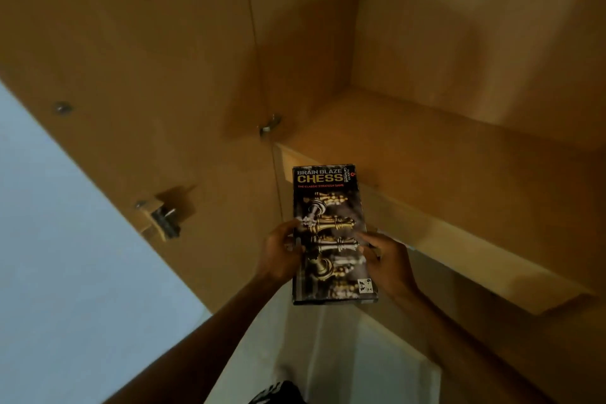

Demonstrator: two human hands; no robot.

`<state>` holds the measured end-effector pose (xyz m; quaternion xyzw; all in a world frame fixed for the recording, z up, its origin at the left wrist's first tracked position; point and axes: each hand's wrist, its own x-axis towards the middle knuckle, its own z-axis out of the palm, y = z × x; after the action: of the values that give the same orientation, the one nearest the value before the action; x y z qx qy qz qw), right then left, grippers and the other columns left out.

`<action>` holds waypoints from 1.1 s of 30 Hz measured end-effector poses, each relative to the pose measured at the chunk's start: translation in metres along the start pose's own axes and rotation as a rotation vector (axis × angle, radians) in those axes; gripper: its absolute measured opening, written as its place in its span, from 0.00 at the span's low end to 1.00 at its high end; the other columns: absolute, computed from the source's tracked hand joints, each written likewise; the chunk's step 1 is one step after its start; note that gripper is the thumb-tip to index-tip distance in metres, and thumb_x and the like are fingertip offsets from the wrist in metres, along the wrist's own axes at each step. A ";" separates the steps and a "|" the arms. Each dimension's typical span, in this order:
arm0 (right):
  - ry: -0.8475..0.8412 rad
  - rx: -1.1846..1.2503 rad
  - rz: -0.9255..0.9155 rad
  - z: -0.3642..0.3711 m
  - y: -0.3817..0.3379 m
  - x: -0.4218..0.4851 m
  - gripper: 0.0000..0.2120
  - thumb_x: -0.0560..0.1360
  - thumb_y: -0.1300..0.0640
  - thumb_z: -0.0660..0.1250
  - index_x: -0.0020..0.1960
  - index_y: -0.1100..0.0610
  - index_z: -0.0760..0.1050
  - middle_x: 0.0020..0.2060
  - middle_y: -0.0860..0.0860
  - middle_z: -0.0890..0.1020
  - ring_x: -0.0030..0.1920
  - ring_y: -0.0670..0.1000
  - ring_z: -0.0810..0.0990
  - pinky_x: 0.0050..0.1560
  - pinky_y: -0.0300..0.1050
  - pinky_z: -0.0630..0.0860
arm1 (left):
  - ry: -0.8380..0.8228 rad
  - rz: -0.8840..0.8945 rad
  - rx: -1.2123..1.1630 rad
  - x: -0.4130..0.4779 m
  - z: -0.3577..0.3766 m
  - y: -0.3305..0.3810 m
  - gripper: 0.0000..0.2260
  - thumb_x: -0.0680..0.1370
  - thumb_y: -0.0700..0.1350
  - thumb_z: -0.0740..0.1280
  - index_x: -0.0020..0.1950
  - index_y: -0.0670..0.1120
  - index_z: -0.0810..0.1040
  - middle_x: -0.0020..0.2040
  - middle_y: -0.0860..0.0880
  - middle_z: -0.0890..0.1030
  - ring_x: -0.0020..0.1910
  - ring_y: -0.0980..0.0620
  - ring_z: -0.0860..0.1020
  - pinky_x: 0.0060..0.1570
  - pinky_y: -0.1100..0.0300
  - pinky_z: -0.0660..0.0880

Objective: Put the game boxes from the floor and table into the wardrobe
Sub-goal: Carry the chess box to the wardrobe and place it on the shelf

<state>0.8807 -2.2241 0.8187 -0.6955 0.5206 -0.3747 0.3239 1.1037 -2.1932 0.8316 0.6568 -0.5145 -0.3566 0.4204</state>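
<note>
A dark chess game box (331,207) with gold lettering and pictured chess pieces is held flat in front of me, its far end reaching the front edge of a wooden wardrobe shelf (426,154). My left hand (282,252) grips the box's left edge, thumb on top. My right hand (387,259) grips the right edge the same way. The shelf surface behind the box is bare wood.
The open wardrobe door (131,92) stands to the left with metal hinges (164,216). A lower shelf front (492,259) juts out on the right. Pale floor (49,239) shows at lower left and between my arms.
</note>
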 end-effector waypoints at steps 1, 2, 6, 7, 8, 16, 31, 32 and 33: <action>0.007 0.001 -0.015 -0.001 0.005 0.024 0.14 0.75 0.65 0.68 0.60 0.56 0.80 0.53 0.53 0.84 0.51 0.50 0.82 0.53 0.51 0.81 | 0.002 -0.002 0.007 0.027 0.004 0.001 0.17 0.74 0.35 0.69 0.60 0.49 0.77 0.55 0.53 0.80 0.49 0.56 0.80 0.36 0.72 0.76; 0.012 -0.013 -0.025 -0.002 0.009 0.045 0.14 0.75 0.65 0.67 0.60 0.56 0.80 0.53 0.51 0.84 0.52 0.49 0.82 0.54 0.50 0.80 | 0.002 -0.004 0.024 0.048 0.007 0.003 0.17 0.73 0.35 0.70 0.61 0.48 0.77 0.56 0.52 0.80 0.51 0.53 0.80 0.38 0.72 0.76; -0.003 -0.068 -0.052 0.000 0.025 0.134 0.16 0.76 0.64 0.66 0.59 0.49 0.79 0.49 0.53 0.85 0.48 0.54 0.83 0.49 0.56 0.81 | -0.032 -0.018 0.054 0.144 0.016 0.009 0.22 0.70 0.40 0.74 0.63 0.49 0.76 0.58 0.52 0.80 0.57 0.51 0.79 0.51 0.59 0.78; -0.007 -0.080 -0.052 0.001 0.031 0.156 0.18 0.76 0.64 0.66 0.59 0.44 0.79 0.47 0.56 0.85 0.46 0.59 0.83 0.46 0.60 0.81 | -0.051 -0.019 0.063 0.166 0.019 0.009 0.23 0.69 0.42 0.76 0.63 0.48 0.76 0.60 0.51 0.79 0.58 0.51 0.78 0.55 0.56 0.77; -0.003 -0.089 -0.039 0.003 0.036 0.179 0.20 0.76 0.64 0.66 0.58 0.40 0.77 0.45 0.58 0.85 0.45 0.61 0.83 0.45 0.61 0.81 | -0.085 -0.028 0.064 0.190 0.021 0.010 0.26 0.68 0.44 0.78 0.64 0.48 0.76 0.61 0.50 0.79 0.59 0.51 0.78 0.57 0.55 0.77; -0.002 -0.115 0.052 0.015 0.060 0.293 0.16 0.75 0.68 0.63 0.55 0.52 0.82 0.41 0.56 0.86 0.40 0.57 0.82 0.40 0.52 0.79 | -0.552 0.291 0.335 0.320 0.018 0.007 0.52 0.53 0.58 0.84 0.73 0.59 0.64 0.73 0.52 0.62 0.73 0.49 0.64 0.72 0.54 0.65; -0.293 -0.228 -0.125 0.049 0.069 0.355 0.15 0.72 0.57 0.70 0.59 0.50 0.79 0.65 0.53 0.71 0.63 0.50 0.72 0.62 0.43 0.74 | 0.069 0.290 0.787 0.350 0.007 0.012 0.18 0.75 0.36 0.67 0.62 0.50 0.80 0.61 0.47 0.80 0.60 0.46 0.77 0.55 0.55 0.77; -0.314 -0.223 -0.142 0.051 0.067 0.357 0.18 0.71 0.56 0.71 0.61 0.49 0.78 0.67 0.53 0.68 0.65 0.51 0.70 0.64 0.44 0.74 | 0.056 0.273 0.796 0.351 0.008 0.011 0.20 0.75 0.35 0.65 0.66 0.50 0.77 0.65 0.46 0.77 0.63 0.45 0.75 0.58 0.55 0.77; -0.337 -0.209 -0.149 0.054 0.067 0.360 0.20 0.71 0.55 0.72 0.62 0.48 0.77 0.68 0.53 0.67 0.66 0.51 0.69 0.65 0.45 0.74 | 0.033 0.235 0.800 0.352 0.009 0.011 0.23 0.76 0.35 0.64 0.70 0.49 0.73 0.70 0.46 0.73 0.67 0.44 0.73 0.61 0.54 0.75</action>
<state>0.9586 -2.5854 0.8009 -0.8146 0.4423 -0.2201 0.3038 1.1677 -2.5391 0.8256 0.7106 -0.6773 -0.0676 0.1783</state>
